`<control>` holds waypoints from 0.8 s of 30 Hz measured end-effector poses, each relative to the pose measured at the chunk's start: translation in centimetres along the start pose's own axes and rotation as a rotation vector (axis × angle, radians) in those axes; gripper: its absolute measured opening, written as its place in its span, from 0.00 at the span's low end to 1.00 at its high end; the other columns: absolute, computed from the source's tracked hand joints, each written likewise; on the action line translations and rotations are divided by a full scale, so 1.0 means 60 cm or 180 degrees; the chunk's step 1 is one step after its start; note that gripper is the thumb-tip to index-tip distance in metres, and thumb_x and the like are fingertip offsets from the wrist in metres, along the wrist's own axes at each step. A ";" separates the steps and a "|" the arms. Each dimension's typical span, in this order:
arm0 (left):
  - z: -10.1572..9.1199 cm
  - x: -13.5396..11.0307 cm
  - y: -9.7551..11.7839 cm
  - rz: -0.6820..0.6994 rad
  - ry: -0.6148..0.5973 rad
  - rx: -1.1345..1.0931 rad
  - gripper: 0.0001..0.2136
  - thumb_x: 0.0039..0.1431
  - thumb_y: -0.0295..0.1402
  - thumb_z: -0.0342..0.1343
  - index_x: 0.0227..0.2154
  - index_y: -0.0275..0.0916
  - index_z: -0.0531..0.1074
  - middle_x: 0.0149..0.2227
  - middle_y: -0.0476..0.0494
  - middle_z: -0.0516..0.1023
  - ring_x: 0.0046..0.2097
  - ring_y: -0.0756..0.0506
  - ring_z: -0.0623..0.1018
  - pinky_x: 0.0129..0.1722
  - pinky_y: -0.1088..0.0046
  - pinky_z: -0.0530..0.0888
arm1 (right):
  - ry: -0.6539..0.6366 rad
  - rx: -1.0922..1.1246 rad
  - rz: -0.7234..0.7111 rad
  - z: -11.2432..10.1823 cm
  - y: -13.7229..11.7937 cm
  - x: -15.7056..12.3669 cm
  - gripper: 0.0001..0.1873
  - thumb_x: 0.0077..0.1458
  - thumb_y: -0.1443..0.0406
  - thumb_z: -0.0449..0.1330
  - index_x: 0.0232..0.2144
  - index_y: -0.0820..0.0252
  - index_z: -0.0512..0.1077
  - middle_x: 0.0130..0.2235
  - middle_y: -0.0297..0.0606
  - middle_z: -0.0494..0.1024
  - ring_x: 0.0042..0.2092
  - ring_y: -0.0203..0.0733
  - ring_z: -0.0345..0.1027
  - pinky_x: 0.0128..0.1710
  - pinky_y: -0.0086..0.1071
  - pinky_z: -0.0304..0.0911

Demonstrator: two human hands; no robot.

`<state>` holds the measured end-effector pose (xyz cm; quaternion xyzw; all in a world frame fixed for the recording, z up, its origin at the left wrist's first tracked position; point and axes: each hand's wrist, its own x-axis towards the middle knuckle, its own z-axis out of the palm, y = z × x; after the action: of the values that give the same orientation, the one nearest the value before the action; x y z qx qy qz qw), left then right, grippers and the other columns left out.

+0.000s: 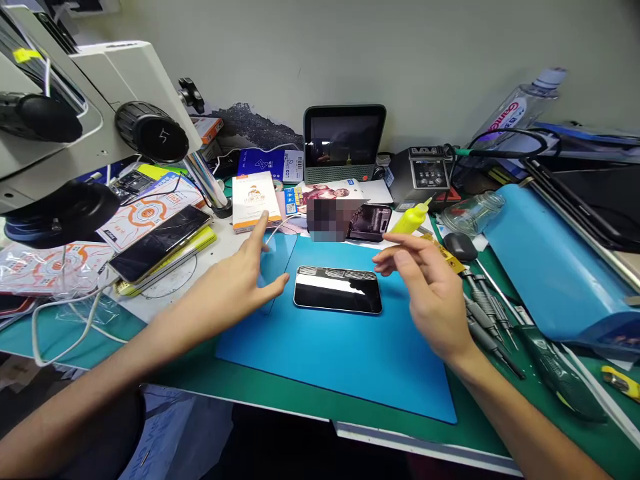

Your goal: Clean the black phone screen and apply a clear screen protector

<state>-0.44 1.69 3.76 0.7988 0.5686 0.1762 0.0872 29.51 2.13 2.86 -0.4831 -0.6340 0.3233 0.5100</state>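
Observation:
A smartphone (338, 291) lies flat on the blue work mat (330, 353), its dark glossy screen facing up and catching light. Left of it, my left hand (245, 273) hovers with thumb and index finger spread apart, holding nothing. The index fingertip is near a white and orange box (256, 200). On the phone's right side, my right hand (430, 283) is raised with loosely bent fingers apart and nothing between them. Neither hand touches the phone. Behind it lie an opened phone shell (370, 222) and a yellow squeeze bottle (411, 219).
A microscope (145, 100) overhangs the left side. Another phone (160, 243) rests on a stack there. Several screwdrivers (485, 307), a green-handled tool (560, 370) and a blue case (550, 267) occupy the right. A tablet-like display (345, 137) and a black device (427, 175) stand at the wall.

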 end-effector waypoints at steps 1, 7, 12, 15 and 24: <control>0.005 -0.001 0.001 0.0011 0.0015 0.0206 0.48 0.68 0.47 0.57 0.76 0.38 0.32 0.52 0.32 0.82 0.36 0.42 0.85 0.33 0.70 0.77 | -0.0062 -0.0026 -0.0008 0.001 0.002 -0.001 0.16 0.71 0.55 0.57 0.55 0.52 0.73 0.42 0.38 0.82 0.42 0.45 0.76 0.49 0.45 0.75; 0.013 0.009 0.018 -0.0095 -0.0020 0.0984 0.45 0.69 0.42 0.56 0.76 0.32 0.33 0.56 0.24 0.79 0.48 0.33 0.84 0.36 0.66 0.78 | -0.0182 -0.0153 -0.0001 -0.002 0.010 -0.003 0.17 0.71 0.55 0.57 0.56 0.52 0.73 0.42 0.38 0.81 0.43 0.44 0.76 0.51 0.45 0.73; 0.011 0.020 0.023 0.0010 -0.0131 0.1181 0.44 0.68 0.37 0.56 0.76 0.32 0.35 0.56 0.24 0.77 0.47 0.32 0.84 0.37 0.64 0.79 | -0.0106 -0.0206 0.0076 -0.006 0.013 0.004 0.17 0.70 0.54 0.58 0.55 0.53 0.74 0.41 0.38 0.81 0.43 0.44 0.76 0.52 0.45 0.74; 0.006 0.028 0.024 0.0219 0.0020 0.1095 0.46 0.68 0.36 0.57 0.76 0.36 0.31 0.58 0.26 0.75 0.46 0.35 0.84 0.35 0.67 0.78 | -0.0149 -0.0248 0.0182 -0.005 0.017 0.005 0.17 0.70 0.54 0.58 0.55 0.53 0.74 0.40 0.37 0.81 0.43 0.44 0.75 0.52 0.45 0.73; 0.006 0.044 0.030 0.0340 -0.0125 0.0774 0.44 0.66 0.38 0.60 0.74 0.31 0.40 0.64 0.25 0.72 0.61 0.32 0.77 0.53 0.59 0.79 | -0.0321 -0.0210 0.0386 -0.005 0.026 0.003 0.19 0.70 0.52 0.58 0.57 0.50 0.73 0.42 0.36 0.81 0.47 0.45 0.76 0.53 0.44 0.70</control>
<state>2.05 3.60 4.53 0.8359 0.5405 0.0948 -0.0087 30.23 2.80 1.58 -0.5202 -0.6387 0.3565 0.4408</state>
